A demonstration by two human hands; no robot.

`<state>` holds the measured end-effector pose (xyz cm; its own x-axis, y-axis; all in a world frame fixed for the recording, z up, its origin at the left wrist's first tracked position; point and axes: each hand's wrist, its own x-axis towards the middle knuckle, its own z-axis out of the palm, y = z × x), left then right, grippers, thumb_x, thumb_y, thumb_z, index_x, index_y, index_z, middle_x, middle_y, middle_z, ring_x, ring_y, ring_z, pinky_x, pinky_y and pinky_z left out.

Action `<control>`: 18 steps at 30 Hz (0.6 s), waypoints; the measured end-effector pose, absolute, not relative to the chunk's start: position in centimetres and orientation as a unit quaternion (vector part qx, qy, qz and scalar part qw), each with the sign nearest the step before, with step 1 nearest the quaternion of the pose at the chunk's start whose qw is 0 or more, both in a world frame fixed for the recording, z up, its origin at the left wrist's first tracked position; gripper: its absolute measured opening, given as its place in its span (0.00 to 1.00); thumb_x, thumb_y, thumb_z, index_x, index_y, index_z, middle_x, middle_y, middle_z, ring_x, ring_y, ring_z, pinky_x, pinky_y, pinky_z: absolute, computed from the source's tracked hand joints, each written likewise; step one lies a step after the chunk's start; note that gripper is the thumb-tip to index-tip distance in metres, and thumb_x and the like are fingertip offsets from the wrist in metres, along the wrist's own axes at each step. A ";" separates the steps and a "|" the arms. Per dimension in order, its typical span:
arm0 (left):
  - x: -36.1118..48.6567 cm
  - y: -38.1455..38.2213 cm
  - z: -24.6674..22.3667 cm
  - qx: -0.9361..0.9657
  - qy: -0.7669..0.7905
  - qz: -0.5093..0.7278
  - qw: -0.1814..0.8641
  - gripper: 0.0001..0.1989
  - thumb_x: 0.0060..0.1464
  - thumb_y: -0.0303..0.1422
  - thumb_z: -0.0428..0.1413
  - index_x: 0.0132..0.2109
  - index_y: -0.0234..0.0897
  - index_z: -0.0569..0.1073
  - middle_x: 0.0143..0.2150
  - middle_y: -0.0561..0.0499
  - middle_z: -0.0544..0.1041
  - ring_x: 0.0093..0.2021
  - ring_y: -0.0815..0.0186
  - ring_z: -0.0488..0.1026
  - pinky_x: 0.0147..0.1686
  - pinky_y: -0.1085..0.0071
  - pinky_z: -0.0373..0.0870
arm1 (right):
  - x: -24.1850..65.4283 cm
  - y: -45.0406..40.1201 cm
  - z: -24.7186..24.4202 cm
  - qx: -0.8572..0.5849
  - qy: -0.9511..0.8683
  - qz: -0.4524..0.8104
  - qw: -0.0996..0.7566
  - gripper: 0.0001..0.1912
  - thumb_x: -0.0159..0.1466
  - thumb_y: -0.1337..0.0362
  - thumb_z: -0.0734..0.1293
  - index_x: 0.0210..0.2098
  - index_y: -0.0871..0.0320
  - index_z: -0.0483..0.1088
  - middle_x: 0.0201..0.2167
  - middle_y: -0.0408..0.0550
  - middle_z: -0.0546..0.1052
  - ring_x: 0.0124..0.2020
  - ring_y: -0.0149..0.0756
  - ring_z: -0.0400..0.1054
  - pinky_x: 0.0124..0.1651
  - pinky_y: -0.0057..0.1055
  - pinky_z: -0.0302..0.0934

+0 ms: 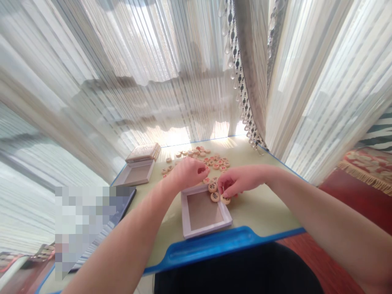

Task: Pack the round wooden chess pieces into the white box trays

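Round wooden Chinese chess pieces with red or dark characters lie about on a pale green table. My right hand curls its fingers down onto a dark-marked Chinese chess piece at the right rim of a shallow white box. Two more dark-marked pieces, an upper one and a lower one, sit at the box's back right corner. Just behind the box, my left hand is closed, fingertips beside red-marked pieces; what it holds, if anything, is hidden.
A second shallow box and a stacked lidded box stand at the table's left back. A dark-edged item, partly blurred out, is at the left. The table has a blue edge towards me. Curtains hang behind.
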<state>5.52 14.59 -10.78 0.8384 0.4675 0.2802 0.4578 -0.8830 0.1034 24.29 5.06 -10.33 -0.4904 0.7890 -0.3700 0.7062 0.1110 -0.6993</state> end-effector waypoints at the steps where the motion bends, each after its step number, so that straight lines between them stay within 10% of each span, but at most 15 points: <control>1: 5.4 14.8 -10.7 0.961 0.238 0.138 0.031 0.13 0.49 0.34 0.48 0.22 0.35 0.70 0.19 0.53 0.68 0.21 0.72 0.60 0.22 0.74 0.53 | 24.3 5.1 -10.4 -0.501 -0.747 0.433 0.056 0.13 0.57 0.57 0.65 0.37 0.58 0.69 0.31 0.45 0.74 0.31 0.30 0.67 0.32 0.26 0.60; 18: 5.1 14.4 -10.1 0.961 0.253 -0.010 0.107 0.10 0.42 0.34 0.52 0.27 0.38 0.77 0.22 0.56 0.74 0.22 0.73 0.64 0.24 0.77 0.59 | 21.1 4.2 -11.2 -0.535 -0.807 0.208 0.135 0.08 0.55 0.66 0.62 0.32 0.57 0.72 0.28 0.43 0.74 0.30 0.32 0.65 0.30 0.26 0.54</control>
